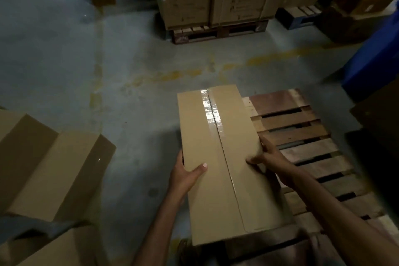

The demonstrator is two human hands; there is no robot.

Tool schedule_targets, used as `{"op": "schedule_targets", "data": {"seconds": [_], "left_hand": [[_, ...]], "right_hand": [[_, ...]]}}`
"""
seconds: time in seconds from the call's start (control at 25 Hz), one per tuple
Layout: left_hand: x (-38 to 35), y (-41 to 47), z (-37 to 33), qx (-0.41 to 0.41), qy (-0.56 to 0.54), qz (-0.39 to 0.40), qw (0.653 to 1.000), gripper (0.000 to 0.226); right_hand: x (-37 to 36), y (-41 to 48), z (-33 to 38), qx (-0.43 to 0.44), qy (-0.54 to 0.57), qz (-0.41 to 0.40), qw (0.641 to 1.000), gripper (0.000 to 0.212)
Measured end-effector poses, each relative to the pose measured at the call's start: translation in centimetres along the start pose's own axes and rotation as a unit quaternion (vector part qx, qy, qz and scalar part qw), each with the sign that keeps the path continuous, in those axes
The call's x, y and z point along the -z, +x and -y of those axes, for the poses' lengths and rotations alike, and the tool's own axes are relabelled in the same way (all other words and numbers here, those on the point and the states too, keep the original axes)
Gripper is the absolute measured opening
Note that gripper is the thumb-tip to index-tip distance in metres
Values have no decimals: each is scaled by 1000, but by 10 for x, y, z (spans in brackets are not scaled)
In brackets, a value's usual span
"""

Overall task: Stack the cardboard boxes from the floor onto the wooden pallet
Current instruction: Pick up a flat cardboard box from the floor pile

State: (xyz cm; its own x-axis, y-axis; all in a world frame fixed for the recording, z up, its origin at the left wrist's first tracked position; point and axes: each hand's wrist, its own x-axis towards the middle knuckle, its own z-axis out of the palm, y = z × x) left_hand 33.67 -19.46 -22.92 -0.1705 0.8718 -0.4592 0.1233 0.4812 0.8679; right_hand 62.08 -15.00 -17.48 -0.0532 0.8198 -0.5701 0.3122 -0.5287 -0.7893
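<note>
A long taped cardboard box (218, 190) lies lengthwise along the left edge of the wooden pallet (308, 151). My left hand (185, 175) grips its left side, thumb on the top face. My right hand (269, 155) holds its right edge, with the thumb pressed on top and the fingers down the side. More cardboard boxes (49, 168) stand on the floor at the lower left, one with a flap raised.
Tall printed cartons on another pallet (216, 30) stand at the back. A blue bin (375, 60) sits at the right, with dark stacked goods beyond it. Concrete floor with worn yellow lines (172, 75) stretches between.
</note>
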Motion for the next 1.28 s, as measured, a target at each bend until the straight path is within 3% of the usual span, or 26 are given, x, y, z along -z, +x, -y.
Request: {"op": "schedule_targets", "data": {"seconds": [0.24,0.48,0.6,0.84,1.28], "left_hand": [[-111,120,43,56,-29,11,998,108],[-211,256,95,62,-34,-12,997,115],[-237,304,122,57,-20,-25,998,121],[-247,344,162,57,-15,-71,996,114],[-243,345,172,56,-5,-71,996,110]], "right_hand": [[60,156,-51,-34,-6,12,999,80],[104,325,-114,-5,-15,41,999,69],[114,380,-150,-13,-6,32,999,75],[99,428,-198,2,18,36,999,90],[90,435,-200,9,10,30,999,92]]}}
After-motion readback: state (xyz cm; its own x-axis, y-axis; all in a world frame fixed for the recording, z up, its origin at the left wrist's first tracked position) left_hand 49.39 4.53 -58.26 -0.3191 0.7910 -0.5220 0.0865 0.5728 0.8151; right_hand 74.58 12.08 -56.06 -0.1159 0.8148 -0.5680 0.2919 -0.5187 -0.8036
